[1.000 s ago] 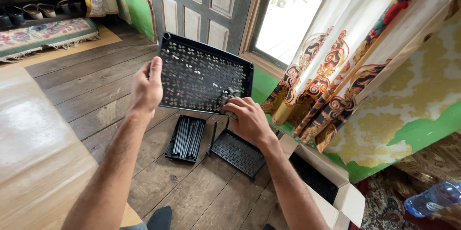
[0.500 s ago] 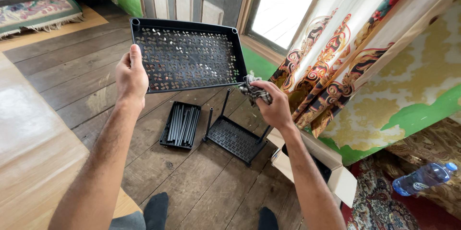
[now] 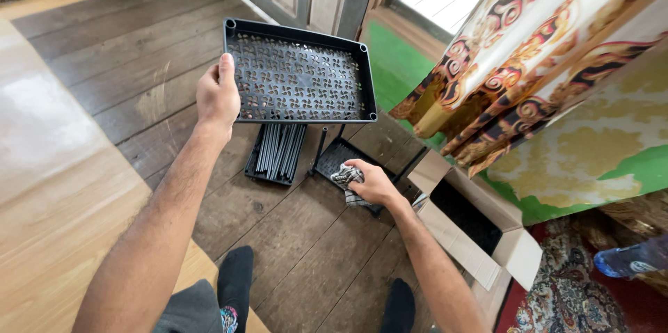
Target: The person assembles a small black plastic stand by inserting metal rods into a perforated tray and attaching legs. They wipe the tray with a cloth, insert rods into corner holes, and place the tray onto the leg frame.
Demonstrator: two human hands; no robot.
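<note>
The left hand [image 3: 217, 96] grips the perforated black tray [image 3: 299, 75], now held level. The right hand [image 3: 372, 183], clutching a checked cloth [image 3: 346, 178], has dropped to the lower tray [image 3: 341, 155].

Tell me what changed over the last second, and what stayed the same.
The right hand came off the perforated black tray and dropped toward the lower tray on the floor, keeping its checked cloth. The left hand tipped the tray from steeply tilted to nearly level. Unchanged: the left hand's grip on the tray edge, the bundle of black rods and the open cardboard box.
</note>
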